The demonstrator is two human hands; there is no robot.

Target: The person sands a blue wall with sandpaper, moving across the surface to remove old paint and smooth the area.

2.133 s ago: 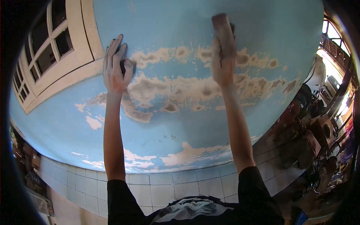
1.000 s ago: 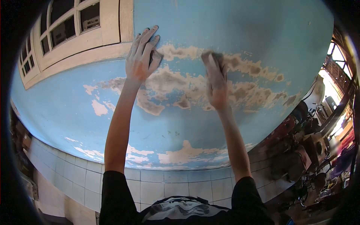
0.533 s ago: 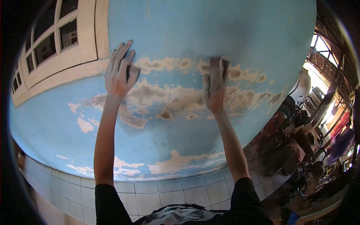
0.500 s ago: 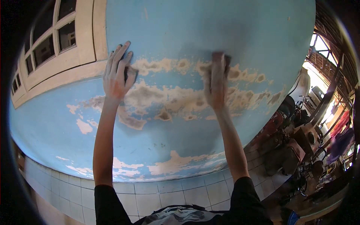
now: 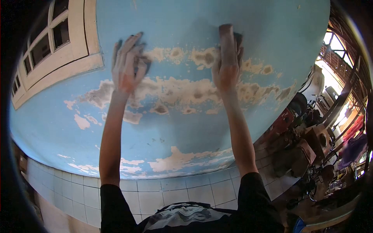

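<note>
A light-blue wall [image 5: 175, 134] with patches of pale bare plaster fills the middle of the view. My right hand [image 5: 226, 75], whitened with dust, grips a long brownish sanding block [image 5: 228, 42]. It holds the block upright against the wall, its top reaching above the upper row of patches. To the left, my left hand [image 5: 127, 73] has its fingers stretched out and apart, with nothing in it. Dusty and slightly blurred, this hand is at the wall beside the left end of the patches, to the right of the window frame.
A cream window frame [image 5: 79, 64] with dark panes is at the upper left. White floor tiles [image 5: 175, 197] run along the foot of the wall. On the right are cardboard boxes [image 5: 318, 141], a red and a purple cloth [image 5: 354, 149] and other clutter under a roof.
My right hand has moved up the wall with the sanding block. My left hand has shifted up and right, away from the window frame. The view has also shifted slightly.
</note>
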